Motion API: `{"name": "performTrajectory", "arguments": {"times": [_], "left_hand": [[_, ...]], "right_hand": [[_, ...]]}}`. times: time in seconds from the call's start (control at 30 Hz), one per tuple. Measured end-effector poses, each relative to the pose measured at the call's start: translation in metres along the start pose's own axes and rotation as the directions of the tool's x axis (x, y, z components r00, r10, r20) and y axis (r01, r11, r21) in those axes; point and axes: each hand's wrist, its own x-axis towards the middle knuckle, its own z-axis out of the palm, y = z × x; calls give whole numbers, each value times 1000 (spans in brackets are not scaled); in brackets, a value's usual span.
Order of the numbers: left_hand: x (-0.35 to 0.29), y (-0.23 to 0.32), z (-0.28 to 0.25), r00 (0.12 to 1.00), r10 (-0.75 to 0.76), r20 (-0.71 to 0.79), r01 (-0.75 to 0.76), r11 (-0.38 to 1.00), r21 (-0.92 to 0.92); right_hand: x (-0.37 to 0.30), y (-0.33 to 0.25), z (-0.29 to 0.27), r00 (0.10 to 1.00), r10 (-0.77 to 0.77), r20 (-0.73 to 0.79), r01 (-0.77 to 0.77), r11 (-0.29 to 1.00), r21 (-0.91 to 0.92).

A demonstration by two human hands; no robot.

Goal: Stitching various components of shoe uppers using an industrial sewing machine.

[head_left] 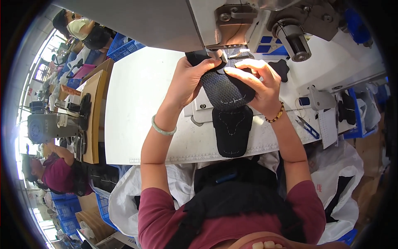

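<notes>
Just under the sewing machine's presser foot [223, 57] lies a black mesh fabric piece [228, 92] with rounded ends and white stitch marks. My left hand [186, 81] is closed on its left edge, the thumb close to the foot. From the right, my right hand [263, 85] pinches the same piece, thumb and forefinger near a small pale patch [222, 70] whose kind I cannot make out. The needle tip is hidden. A second black fabric piece [232, 133], marked with white lines, lies flat nearer me, its top partly under the mesh one.
Overhead hangs the machine head [166, 20]; a thread snip [308, 127] rests at right on the white table [132, 103]. Another black piece [280, 69] lies beyond my right hand. Blue crates [354, 128] flank the table. Two co-workers [62, 174] [85, 31] are at left.
</notes>
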Motion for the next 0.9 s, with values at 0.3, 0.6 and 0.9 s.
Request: {"name": "performTrajectory", "arguments": {"times": [0.3, 0.6, 0.9], "left_hand": [[1, -3, -2, 999, 24, 40, -23, 999, -25], [-1, 0, 1, 999, 34, 17, -34, 999, 13], [-7, 8, 4, 996, -91, -1, 91, 994, 53]], "right_hand": [[1, 1, -2, 1000, -14, 3, 14, 1000, 2], [4, 1, -3, 1000, -4, 9, 4, 1000, 20], [11, 17, -6, 986, -157, 57, 153, 986, 68]]}}
